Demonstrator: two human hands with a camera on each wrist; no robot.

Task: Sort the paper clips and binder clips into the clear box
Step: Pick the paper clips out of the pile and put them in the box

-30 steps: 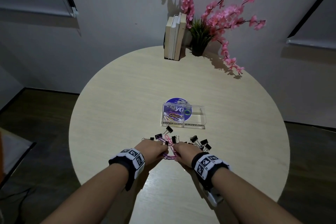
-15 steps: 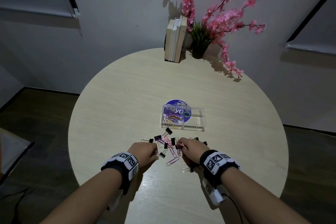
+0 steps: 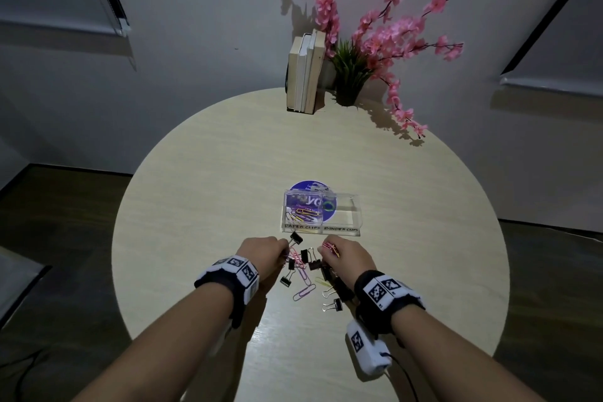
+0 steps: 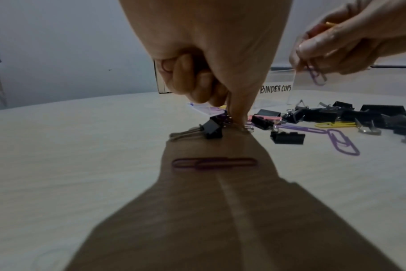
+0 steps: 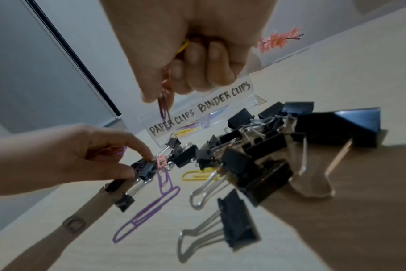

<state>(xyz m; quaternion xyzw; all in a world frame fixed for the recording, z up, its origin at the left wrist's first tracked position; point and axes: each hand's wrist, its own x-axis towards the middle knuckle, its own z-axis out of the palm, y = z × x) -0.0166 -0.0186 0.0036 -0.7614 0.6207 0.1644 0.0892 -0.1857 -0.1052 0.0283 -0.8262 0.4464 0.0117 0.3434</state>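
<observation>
Two hands (image 3: 261, 251), one clear box (image 3: 342, 206), three books (image 3: 305, 72), roughly ten loose black binder clips (image 3: 336, 303).

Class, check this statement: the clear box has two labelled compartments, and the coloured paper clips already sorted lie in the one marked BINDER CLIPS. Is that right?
Not quite. The clear box does have two labelled compartments, but the sorted paper clips lie in the one marked PAPER CLIPS; the BINDER CLIPS side holds no clips yet. The head view shows it, and the right wrist view confirms the labels.

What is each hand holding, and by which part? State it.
The right hand pinches a bunch of paper clips by their upper ends. The left hand pinches among the pile at a black binder clip; exact hold unclear.
</observation>
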